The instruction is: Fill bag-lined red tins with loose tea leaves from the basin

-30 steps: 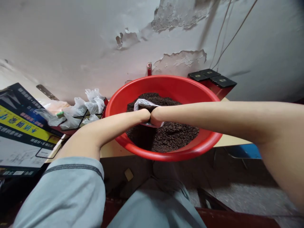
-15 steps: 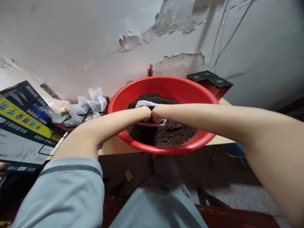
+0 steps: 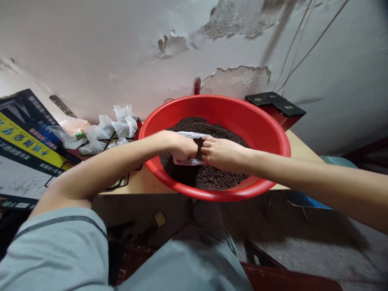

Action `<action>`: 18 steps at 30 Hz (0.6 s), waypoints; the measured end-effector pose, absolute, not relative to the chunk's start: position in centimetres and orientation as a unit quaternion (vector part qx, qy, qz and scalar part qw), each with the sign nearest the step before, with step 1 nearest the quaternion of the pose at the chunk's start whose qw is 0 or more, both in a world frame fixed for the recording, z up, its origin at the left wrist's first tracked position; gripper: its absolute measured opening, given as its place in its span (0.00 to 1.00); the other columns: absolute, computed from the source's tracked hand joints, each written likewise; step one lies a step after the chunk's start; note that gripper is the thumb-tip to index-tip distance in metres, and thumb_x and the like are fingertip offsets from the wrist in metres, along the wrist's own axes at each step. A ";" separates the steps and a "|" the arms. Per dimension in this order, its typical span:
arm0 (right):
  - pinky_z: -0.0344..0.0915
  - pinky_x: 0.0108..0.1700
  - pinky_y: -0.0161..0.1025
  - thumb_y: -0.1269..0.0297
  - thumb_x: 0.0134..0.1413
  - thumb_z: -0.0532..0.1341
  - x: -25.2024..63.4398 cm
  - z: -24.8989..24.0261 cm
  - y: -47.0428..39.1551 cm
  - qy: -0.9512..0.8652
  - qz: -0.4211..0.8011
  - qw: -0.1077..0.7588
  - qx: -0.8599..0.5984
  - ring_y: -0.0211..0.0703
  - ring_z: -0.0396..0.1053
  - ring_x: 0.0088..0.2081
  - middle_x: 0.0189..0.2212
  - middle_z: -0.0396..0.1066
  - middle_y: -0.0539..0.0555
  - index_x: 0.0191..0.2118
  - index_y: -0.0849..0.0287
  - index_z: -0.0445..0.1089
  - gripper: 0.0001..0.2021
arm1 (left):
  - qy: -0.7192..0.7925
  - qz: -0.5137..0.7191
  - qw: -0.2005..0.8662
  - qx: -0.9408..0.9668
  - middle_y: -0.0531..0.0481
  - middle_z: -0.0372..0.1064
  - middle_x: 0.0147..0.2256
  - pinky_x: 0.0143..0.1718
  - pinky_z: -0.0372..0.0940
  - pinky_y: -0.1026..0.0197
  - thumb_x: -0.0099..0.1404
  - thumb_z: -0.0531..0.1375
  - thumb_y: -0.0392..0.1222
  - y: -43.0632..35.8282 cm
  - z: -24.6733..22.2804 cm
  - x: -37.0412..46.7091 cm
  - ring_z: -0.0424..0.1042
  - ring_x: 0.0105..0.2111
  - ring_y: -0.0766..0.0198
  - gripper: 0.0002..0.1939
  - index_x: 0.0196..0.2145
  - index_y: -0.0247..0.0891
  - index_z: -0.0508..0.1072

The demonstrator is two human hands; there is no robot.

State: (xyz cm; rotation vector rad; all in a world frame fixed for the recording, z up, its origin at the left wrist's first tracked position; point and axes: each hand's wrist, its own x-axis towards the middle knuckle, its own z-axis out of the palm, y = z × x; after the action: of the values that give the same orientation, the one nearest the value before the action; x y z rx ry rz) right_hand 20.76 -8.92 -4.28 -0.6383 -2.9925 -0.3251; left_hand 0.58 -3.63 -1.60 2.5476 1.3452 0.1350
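Note:
A large red basin point(image 3: 218, 195) holds a heap of dark brown loose grains point(image 3: 224, 178). Over the heap, a thin clear plastic bag point(image 3: 190, 162) is spread open between both hands. My left hand point(image 3: 184, 148) is closed on the bag's left side, its fingers curled at the mouth. On the right side, my right hand point(image 3: 216, 152) pinches the rim of the bag with bent fingers. Something brown shows inside the mouth, between the hands.
Clear plastic bags point(image 3: 103, 131) in dark boxes stand left of the basin. Beyond them is a printed carton point(image 3: 33, 141). Red tins with black lids point(image 3: 287, 108) sit at the back right of the pale table point(image 3: 151, 184). A peeling wall rises behind.
Both hands have come up out of the bag's mouth, and their fingers now show on its rim. The right hand has moved right, and the view has shifted slightly.

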 end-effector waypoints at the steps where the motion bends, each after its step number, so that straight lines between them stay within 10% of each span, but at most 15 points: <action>1: 0.61 0.60 0.50 0.75 0.61 0.60 20.9 -4.1 -8.8 -0.971 -0.123 0.030 -0.202 0.49 0.72 0.44 0.36 0.79 0.58 0.33 0.58 0.79 0.11 | 0.449 0.034 0.152 0.880 0.55 0.74 0.20 0.34 0.67 0.62 0.47 0.69 0.25 -3.8 0.0 -0.2 0.75 0.29 0.59 0.11 0.21 0.42 0.78; 6: 0.60 0.63 0.50 0.73 0.63 0.58 21.1 -4.2 -8.0 -0.956 -0.196 0.018 -0.219 0.50 0.70 0.42 0.33 0.77 0.57 0.34 0.57 0.79 0.12 | 0.461 0.140 0.183 0.857 0.48 0.79 0.37 0.51 0.66 0.58 0.59 0.65 0.31 -4.3 3.5 -1.5 0.76 0.51 0.49 0.11 0.38 0.41 0.82; 12: 0.55 0.68 0.55 0.70 0.65 0.58 21.2 -5.2 -6.4 -0.952 -0.224 0.011 -0.207 0.52 0.71 0.42 0.34 0.77 0.58 0.39 0.62 0.80 0.11 | 0.511 0.024 0.044 0.858 0.41 0.80 0.39 0.46 0.67 0.58 0.62 0.59 0.25 -2.7 -1.6 -0.7 0.79 0.44 0.50 0.15 0.41 0.37 0.81; 18: 0.57 0.67 0.58 0.61 0.65 0.62 21.3 -5.2 -5.7 -0.964 -0.172 0.043 -0.199 0.52 0.71 0.43 0.35 0.77 0.59 0.40 0.61 0.80 0.11 | 0.530 0.129 0.257 0.798 0.46 0.81 0.37 0.42 0.69 0.62 0.68 0.65 0.45 -1.4 -0.8 -3.7 0.77 0.37 0.57 0.07 0.38 0.39 0.82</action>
State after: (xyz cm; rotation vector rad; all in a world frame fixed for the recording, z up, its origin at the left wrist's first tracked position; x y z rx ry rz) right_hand 21.31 -5.68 -5.17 -0.6100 -2.9480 -0.5254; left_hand -3.68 -1.39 -0.76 2.1652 1.4377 0.3499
